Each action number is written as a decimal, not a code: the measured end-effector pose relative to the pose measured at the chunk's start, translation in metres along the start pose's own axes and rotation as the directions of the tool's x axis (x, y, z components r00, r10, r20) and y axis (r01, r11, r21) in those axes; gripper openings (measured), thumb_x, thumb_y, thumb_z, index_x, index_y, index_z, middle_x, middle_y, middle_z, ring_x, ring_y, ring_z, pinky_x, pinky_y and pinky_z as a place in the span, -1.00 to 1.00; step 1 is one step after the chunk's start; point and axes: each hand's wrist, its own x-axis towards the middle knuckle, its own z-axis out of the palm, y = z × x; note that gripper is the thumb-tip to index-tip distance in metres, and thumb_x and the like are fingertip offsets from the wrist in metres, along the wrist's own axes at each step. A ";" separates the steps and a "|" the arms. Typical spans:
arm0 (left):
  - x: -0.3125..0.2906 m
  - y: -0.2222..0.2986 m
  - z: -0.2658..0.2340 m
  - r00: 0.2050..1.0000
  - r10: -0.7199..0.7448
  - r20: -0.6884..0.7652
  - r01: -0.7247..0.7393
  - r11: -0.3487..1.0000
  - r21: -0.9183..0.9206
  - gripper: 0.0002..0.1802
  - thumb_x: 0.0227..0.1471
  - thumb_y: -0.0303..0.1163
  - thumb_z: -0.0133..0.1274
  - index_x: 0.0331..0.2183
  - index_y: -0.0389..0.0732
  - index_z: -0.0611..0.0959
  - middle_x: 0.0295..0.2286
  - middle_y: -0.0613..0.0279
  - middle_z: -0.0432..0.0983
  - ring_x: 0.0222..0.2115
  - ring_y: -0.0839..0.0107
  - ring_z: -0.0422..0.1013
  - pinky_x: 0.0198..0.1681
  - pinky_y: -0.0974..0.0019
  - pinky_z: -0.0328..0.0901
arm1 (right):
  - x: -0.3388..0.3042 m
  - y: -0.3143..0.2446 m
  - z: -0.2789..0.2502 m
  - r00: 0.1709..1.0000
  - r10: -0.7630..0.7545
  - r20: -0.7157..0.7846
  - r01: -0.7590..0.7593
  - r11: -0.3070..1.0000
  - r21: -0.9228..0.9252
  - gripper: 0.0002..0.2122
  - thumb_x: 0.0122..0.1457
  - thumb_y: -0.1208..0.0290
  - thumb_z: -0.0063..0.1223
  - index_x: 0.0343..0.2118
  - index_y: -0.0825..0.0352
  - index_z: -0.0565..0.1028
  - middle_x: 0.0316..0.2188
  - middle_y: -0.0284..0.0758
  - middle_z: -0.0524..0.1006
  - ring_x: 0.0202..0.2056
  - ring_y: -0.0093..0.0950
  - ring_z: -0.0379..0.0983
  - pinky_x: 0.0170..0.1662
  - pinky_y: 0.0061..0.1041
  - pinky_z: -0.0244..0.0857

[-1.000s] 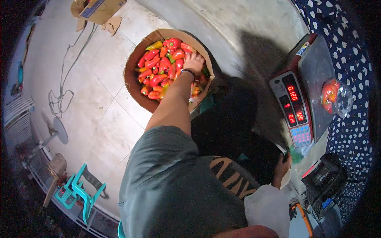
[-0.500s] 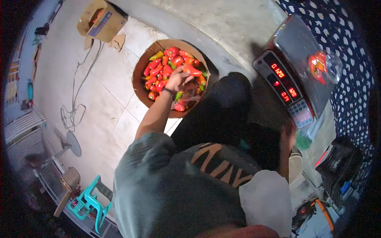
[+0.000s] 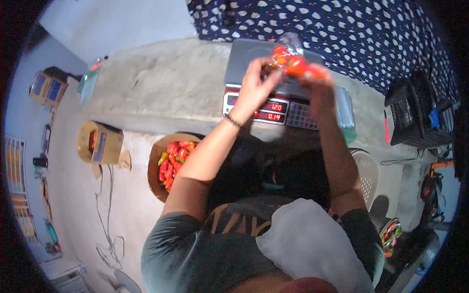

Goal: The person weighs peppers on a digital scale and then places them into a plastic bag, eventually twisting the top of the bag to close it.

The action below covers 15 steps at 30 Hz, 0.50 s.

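On the steel top of the digital scale (image 3: 298, 115) is a clear plastic bag (image 3: 291, 41) with red and orange peppers inside. My left hand (image 3: 255, 88) is at the near left side of the bag, its fingers bent and closed on the plastic. Across from it, my right hand (image 3: 321, 93), smeared by motion, closes round a red pepper (image 3: 316, 73). Another glossy red pepper (image 3: 296, 66) shows between my two hands, against the bag. The scale's red display is lit, partly covered by my left hand and wrist.
A round-cut cardboard box (image 3: 155, 171) of peppers stands on the floor left of my legs, with a smaller carton (image 3: 100, 141) beyond. The scale sits on a concrete ledge (image 3: 161, 73). Right are plastic bags (image 3: 345, 110), a beige basket (image 3: 369, 176) and a black crate (image 3: 420, 112).
My left hand has gone from the pepper box up to the bag on the scale. My right hand has risen from beside the scale to the bag. The view has turned rightward.
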 end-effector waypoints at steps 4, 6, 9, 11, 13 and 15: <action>0.101 -0.020 0.059 0.998 -0.008 -0.062 0.028 0.944 0.330 -0.46 -0.13 -0.01 0.01 -0.11 -0.05 0.44 -0.18 -0.22 0.30 -0.18 0.01 0.27 -0.09 0.16 0.18 | 0.101 0.026 -0.093 0.849 -0.425 -0.313 0.171 0.782 -0.599 -0.72 -0.10 0.42 0.16 -0.29 0.36 0.42 -0.48 -0.31 0.47 -0.46 -0.55 0.37 -0.36 -0.57 0.26; 0.137 -0.024 0.087 0.986 -0.160 -0.040 0.157 0.838 0.523 -0.40 -0.18 0.04 0.00 -0.03 0.13 0.39 -0.09 -0.35 0.19 -0.03 -0.18 0.13 0.04 0.14 0.08 | 0.127 0.029 -0.104 0.865 -0.489 -0.112 0.140 0.449 -0.882 -0.76 -0.06 0.51 0.08 -0.26 0.34 0.43 -0.48 -0.35 0.45 -0.50 -0.61 0.36 -0.42 -0.62 0.27; 0.174 -0.050 0.078 0.975 -0.167 0.148 0.036 0.771 0.636 -0.36 -0.23 -0.09 0.06 -0.03 -0.06 0.39 -0.24 -0.19 0.40 -0.13 0.01 0.32 -0.04 0.20 0.19 | 0.168 0.041 -0.093 0.996 -0.079 -0.032 0.050 0.844 -0.534 -0.72 -0.02 0.58 0.00 -0.18 0.33 0.39 -0.39 -0.36 0.45 -0.44 -0.62 0.37 -0.38 -0.66 0.26; 0.170 -0.049 0.078 0.981 -0.181 0.074 0.081 0.721 0.688 -0.37 -0.28 -0.27 0.09 -0.05 -0.14 0.40 -0.27 -0.12 0.45 -0.22 0.07 0.39 -0.11 0.24 0.25 | 0.164 0.040 -0.082 0.996 -0.016 0.089 0.050 0.922 -0.385 -0.72 0.01 0.55 -0.02 -0.16 0.31 0.33 -0.37 -0.37 0.44 -0.41 -0.63 0.36 -0.37 -0.67 0.24; 0.161 -0.041 0.071 0.992 0.003 0.126 -0.077 0.805 0.588 -0.44 -0.36 -0.42 0.10 -0.14 -0.16 0.49 -0.34 -0.05 0.49 -0.30 0.14 0.44 -0.25 0.24 0.31 | 0.169 0.029 -0.086 0.980 0.083 0.181 0.026 0.847 -0.531 -0.76 0.04 0.52 -0.06 -0.19 0.29 0.30 -0.36 -0.38 0.42 -0.39 -0.64 0.36 -0.37 -0.69 0.22; 0.157 -0.041 0.058 0.990 0.058 0.129 -0.113 0.873 0.474 -0.58 -0.33 -0.44 0.06 -0.25 -0.19 0.56 -0.41 0.04 0.53 -0.36 0.21 0.46 -0.28 0.30 0.32 | 0.178 0.018 -0.089 0.939 0.147 0.312 0.045 0.843 -0.535 -0.82 0.04 0.51 -0.07 -0.26 0.29 0.32 -0.45 -0.43 0.42 -0.48 -0.68 0.30 -0.46 -0.70 0.17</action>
